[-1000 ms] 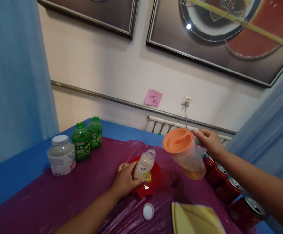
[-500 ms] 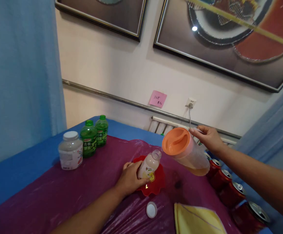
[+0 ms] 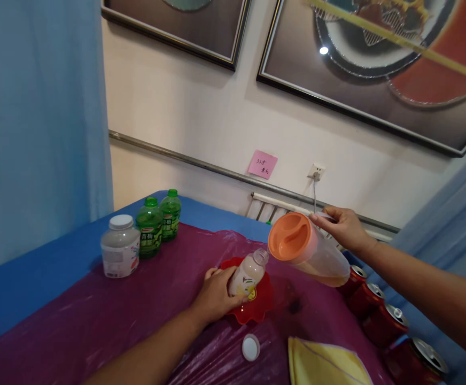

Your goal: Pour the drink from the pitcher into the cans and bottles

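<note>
My left hand (image 3: pixel 216 295) is wrapped round a small clear bottle (image 3: pixel 249 275), which leans to the right over a red scalloped dish (image 3: pixel 263 305). The bottle's mouth is uncapped. My right hand (image 3: pixel 347 230) grips the handle of a translucent pitcher (image 3: pixel 321 259) with an orange lid (image 3: pixel 290 236). Tipped to the left, the pitcher has its lid end close beside the bottle's mouth. Brownish liquid lies along its lower side. A white cap (image 3: pixel 250 347) rests on the purple sheet below the dish.
A white-capped jar (image 3: pixel 121 247) and two green bottles (image 3: pixel 149 229) (image 3: pixel 171 215) stand at the left. Several red cans (image 3: pixel 385 325) line the right edge. A yellow cloth (image 3: pixel 325 362) lies at the front on the purple sheet (image 3: pixel 145 305).
The pitcher has tilted further to the left, its base rising slightly. The bottle stays in my left hand beside its lid. The whole view has shifted slightly.
</note>
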Motion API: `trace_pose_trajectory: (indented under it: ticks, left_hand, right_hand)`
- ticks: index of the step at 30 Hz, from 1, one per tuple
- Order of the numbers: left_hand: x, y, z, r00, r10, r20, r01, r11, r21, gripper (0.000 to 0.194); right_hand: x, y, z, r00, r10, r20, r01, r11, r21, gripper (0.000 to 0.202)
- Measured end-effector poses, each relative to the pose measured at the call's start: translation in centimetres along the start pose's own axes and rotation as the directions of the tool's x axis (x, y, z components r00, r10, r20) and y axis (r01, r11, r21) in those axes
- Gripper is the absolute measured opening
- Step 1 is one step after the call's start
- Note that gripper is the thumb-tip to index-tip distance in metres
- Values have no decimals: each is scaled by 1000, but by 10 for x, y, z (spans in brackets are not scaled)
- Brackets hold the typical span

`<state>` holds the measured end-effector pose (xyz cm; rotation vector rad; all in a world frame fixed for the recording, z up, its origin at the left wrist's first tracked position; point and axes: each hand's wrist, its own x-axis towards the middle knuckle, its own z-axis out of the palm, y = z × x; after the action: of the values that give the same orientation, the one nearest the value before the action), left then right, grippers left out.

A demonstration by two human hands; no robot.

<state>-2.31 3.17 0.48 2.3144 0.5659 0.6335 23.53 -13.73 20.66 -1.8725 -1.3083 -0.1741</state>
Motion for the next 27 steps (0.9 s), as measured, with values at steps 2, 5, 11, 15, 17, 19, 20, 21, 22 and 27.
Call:
trace_pose_trajectory:
  ticks: [2, 5, 11, 15, 17, 19, 20, 21, 22, 27]
  left_hand:
    - [0, 0, 0, 1000, 3, 2, -3, 1000, -5, 56]
    - [-1, -2, 1, 1000, 10, 2, -10, 1000, -14, 59]
    - [0, -2, 2, 1000, 9, 20, -9, 1000, -16, 61]
    - [0, 0, 0, 999, -11, 31, 12, 1000, -15, 63]
    - [0, 0, 0, 999, -15, 35, 16, 1000, -7, 62]
    - [0, 0, 1, 999, -11, 33, 11, 1000, 0, 63]
    - [0, -1, 1, 999, -8, 31, 8, 1000, 2, 63]
    - [0, -1, 2, 999, -7, 31, 7, 1000, 4, 62]
    - [0, -2, 2, 999, -6, 32, 6, 1000, 5, 62]
    - [-1, -2, 2, 999, -2, 37, 2, 1000, 0, 60]
  right_hand:
    - [1, 1, 0, 1000, -7, 4, 7, 1000, -6, 59]
    - [1, 0, -1, 1000, -11, 14, 11, 1000, -13, 59]
    - [2, -1, -2, 1000, -1, 29, 2, 1000, -19, 57]
    - [2, -2, -3, 1000, -3, 29, 4, 999, -35, 58]
    - [2, -3, -4, 1000, 0, 25, 1, 999, -41, 59]
    - [2, -5, -4, 1000, -1, 25, 2, 999, -41, 59]
    - [2, -6, -4, 1000, -2, 26, 3, 999, -40, 59]
    - [2, -7, -4, 1000, -3, 28, 4, 999, -42, 58]
    - [2, -7, -4, 1000, -2, 30, 4, 999, -46, 58]
    - [3, -9, -3, 1000, -4, 28, 6, 997, -80, 58]
